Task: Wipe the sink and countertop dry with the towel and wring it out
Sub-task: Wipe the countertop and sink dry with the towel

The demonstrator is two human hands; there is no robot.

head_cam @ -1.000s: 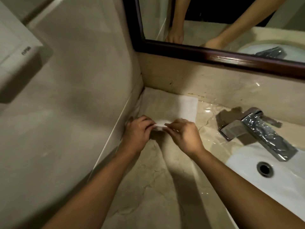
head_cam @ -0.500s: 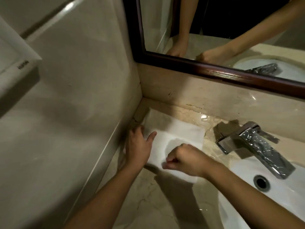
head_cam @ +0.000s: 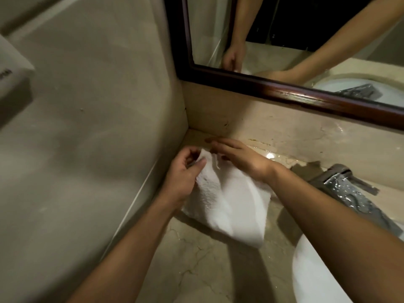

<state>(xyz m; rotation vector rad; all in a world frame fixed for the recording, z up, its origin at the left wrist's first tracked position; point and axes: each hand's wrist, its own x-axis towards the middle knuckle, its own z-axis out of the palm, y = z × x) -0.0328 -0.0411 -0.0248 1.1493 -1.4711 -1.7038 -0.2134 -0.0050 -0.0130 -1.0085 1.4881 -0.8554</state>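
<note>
A white towel lies bunched in folds on the beige marble countertop, close to the back left corner. My left hand pinches the towel's far left edge between thumb and curled fingers. My right hand lies over the towel's far end with fingers stretched toward the corner; whether it grips the cloth is hidden. The white sink shows at the lower right, partly behind my right forearm.
A chrome faucet stands at the right, wet with drops. Water glints on the counter by the backsplash. A dark-framed mirror hangs above. The tiled side wall closes the left, with a white box mounted on it.
The towel lay flat under my left palm half a second ago; now it is gathered up in folds. Both hands have moved to its far end near the corner.
</note>
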